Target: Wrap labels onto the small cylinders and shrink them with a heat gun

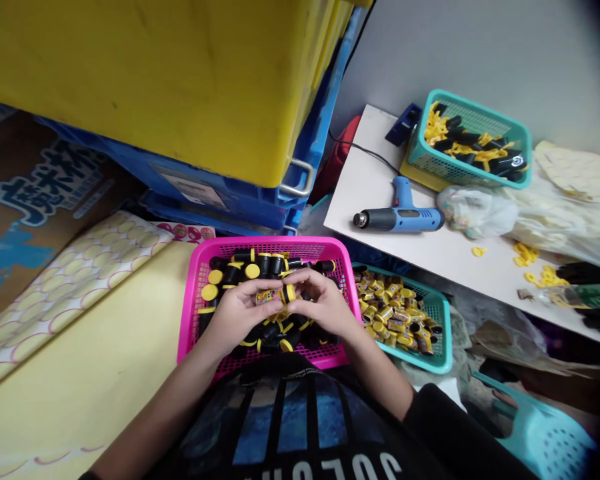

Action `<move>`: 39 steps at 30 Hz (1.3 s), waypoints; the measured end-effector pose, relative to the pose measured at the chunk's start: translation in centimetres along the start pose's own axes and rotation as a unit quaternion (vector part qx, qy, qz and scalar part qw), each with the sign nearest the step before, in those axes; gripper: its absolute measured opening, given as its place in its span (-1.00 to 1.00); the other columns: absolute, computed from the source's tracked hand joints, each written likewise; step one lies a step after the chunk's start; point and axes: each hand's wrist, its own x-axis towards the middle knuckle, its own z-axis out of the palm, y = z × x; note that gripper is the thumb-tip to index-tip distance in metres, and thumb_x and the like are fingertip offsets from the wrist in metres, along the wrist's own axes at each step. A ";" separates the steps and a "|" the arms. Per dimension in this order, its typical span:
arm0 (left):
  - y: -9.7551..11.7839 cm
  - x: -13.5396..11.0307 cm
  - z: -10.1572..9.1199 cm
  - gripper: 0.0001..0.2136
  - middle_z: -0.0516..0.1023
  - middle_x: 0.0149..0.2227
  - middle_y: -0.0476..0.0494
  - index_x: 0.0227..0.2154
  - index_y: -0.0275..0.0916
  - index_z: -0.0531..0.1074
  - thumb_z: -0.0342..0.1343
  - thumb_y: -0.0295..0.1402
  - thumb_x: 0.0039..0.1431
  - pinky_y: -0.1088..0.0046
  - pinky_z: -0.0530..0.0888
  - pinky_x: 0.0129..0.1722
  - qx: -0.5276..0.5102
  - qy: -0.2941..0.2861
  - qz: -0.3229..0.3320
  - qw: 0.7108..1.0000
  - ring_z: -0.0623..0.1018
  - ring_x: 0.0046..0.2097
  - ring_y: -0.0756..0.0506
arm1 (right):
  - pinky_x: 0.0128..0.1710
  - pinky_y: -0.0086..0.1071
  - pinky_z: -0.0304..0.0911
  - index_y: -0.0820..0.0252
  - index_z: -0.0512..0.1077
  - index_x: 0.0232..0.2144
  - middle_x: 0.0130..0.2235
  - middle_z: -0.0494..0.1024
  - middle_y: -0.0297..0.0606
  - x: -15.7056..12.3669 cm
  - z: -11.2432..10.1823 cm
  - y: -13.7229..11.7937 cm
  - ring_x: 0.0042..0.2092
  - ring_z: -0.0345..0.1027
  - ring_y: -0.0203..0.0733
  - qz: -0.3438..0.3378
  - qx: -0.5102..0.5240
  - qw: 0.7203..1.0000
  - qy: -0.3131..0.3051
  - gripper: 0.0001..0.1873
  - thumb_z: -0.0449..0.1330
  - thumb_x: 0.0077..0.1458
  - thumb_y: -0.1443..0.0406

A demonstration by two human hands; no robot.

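My left hand (pixel 237 317) and my right hand (pixel 320 307) meet above a pink plastic basket (pixel 275 244). Both hold a small labelled cylinder (pixel 269 297) with a yellow ring at its right end. The basket holds several black cylinders (pixel 265 265) with yellow caps, partly hidden beneath my hands. Loose yellow discs (pixel 252 271) lie among them. To the right of my right hand, a teal basket (pixel 443 327) holds several yellow-labelled cylinders (pixel 387 313).
Stacked yellow and blue crates (pixel 145 80) loom ahead. On a white table (pixel 370 207) lie a blue heat gun (pixel 400 217), a teal basket (pixel 473 107) of black and yellow parts, and plastic bags (pixel 477 212). A turquoise stool (pixel 540 433) stands at lower right.
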 end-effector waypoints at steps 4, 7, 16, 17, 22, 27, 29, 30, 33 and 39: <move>0.0 -0.2 0.7 -0.68 0.64 -0.19 -0.14 -0.27 -0.23 0.57 0.38 -0.32 -0.16 0.36 0.58 -0.16 -0.017 0.008 0.015 1.000 0.62 -0.18 -0.12 | -0.18 -0.37 0.31 0.07 0.39 -0.04 -0.16 0.48 -0.26 -0.3 1.2 1.3 -0.19 0.37 -0.27 0.095 0.168 0.980 -0.038 -0.52 0.15 0.09 -0.05; -0.2 -0.3 1.0 -0.70 0.63 -0.16 -0.18 -0.30 -0.25 0.56 0.37 -0.28 -0.15 0.32 0.58 -0.15 -0.012 0.010 0.017 1.000 0.61 -0.17 -0.15 | -0.30 -0.42 0.31 0.08 0.39 -0.08 -0.25 0.48 -0.28 -0.4 1.9 2.0 -0.29 0.35 -0.30 0.146 0.234 0.960 -0.057 -0.47 0.20 0.01 -0.09; -1.0 -0.7 1.6 -0.72 0.61 -0.15 -0.17 -0.27 -0.20 0.56 0.36 -0.26 -0.10 0.31 0.52 -0.06 0.004 0.000 0.030 1.000 0.58 -0.11 -0.15 | -0.30 -0.45 0.27 0.09 0.42 -0.21 -0.31 0.42 -0.34 -0.5 2.0 3.3 -0.32 0.28 -0.33 0.103 0.213 0.971 -0.015 -0.54 0.27 -0.05 -0.07; -1.2 -0.7 1.6 -0.71 0.60 -0.14 -0.17 -0.25 -0.20 0.54 0.34 -0.24 -0.06 0.34 0.52 -0.09 -0.002 -0.006 0.026 1.000 0.57 -0.12 -0.13 | -0.31 -0.43 0.28 0.10 0.41 -0.19 -0.31 0.43 -0.31 -0.6 1.8 3.4 -0.32 0.29 -0.31 0.108 0.224 0.968 -0.024 -0.50 0.17 0.01 -0.13; -2.3 -1.0 1.5 -0.68 0.50 -0.10 -0.14 -0.05 -0.10 0.35 0.12 -0.11 0.19 0.47 0.48 -0.29 -0.044 -0.052 -0.025 0.997 0.50 -0.31 0.00 | -0.12 -0.32 0.31 0.10 0.36 -0.02 -0.13 0.42 -0.19 -1.5 0.4 2.8 -0.12 0.34 -0.23 0.001 0.108 0.994 0.010 -0.47 0.02 0.15 -0.10; -2.7 0.2 3.1 -0.63 0.41 0.05 -0.20 0.04 -0.05 0.23 0.08 -0.10 0.22 0.38 0.49 -0.09 0.000 -0.109 -0.004 0.994 0.47 0.04 -0.13 | 0.06 -0.24 0.24 0.09 0.39 -0.03 -0.07 0.44 -0.16 -3.6 -1.0 0.6 0.00 0.31 -0.18 -0.165 -0.188 0.965 0.076 -0.52 0.28 0.02 0.07; -2.7 0.9 4.0 -0.53 0.37 0.12 -0.26 0.14 -0.05 0.16 0.08 -0.10 0.22 0.32 0.47 -0.01 0.033 -0.142 0.028 0.989 0.45 0.08 -0.15 | -0.02 -0.27 0.28 0.10 0.42 -0.07 -0.13 0.49 -0.18 -5.0 -3.1 0.3 -0.08 0.35 -0.21 -0.191 -0.234 0.944 0.136 -0.61 0.27 0.04 0.12; -2.6 1.2 4.3 -0.49 0.34 0.15 -0.29 0.17 -0.07 0.14 0.08 -0.10 0.22 0.30 0.46 0.02 0.049 -0.154 0.044 0.986 0.45 0.09 -0.16 | -0.06 -0.27 0.29 0.10 0.43 -0.09 -0.15 0.50 -0.19 -6.0 -4.5 0.3 -0.11 0.35 -0.21 -0.183 -0.252 0.933 0.181 -0.63 0.27 0.04 0.14; -1.8 1.7 4.5 -0.52 0.38 0.13 -0.31 0.14 -0.14 0.25 0.06 -0.09 0.22 0.28 0.44 0.04 0.101 -0.185 0.051 0.976 0.47 0.07 -0.17 | -0.06 -0.18 0.28 0.13 0.48 -0.15 -0.17 0.52 -0.17 -9.1 -9.9 1.0 -0.13 0.34 -0.13 -0.047 -0.249 0.906 0.338 -0.59 0.31 -0.05 0.09; 0.1 1.8 5.5 -0.72 0.58 -0.11 -0.16 -0.18 -0.16 0.54 0.07 -0.13 0.18 0.31 0.47 -0.03 0.228 -0.215 0.038 0.949 0.55 -0.05 -0.17 | 0.07 -0.09 0.25 0.06 0.45 -0.14 -0.06 0.51 -0.17 -10.8 -13.5 1.4 0.05 0.34 -0.06 0.057 0.009 0.907 0.416 -0.35 -0.11 0.08 -0.23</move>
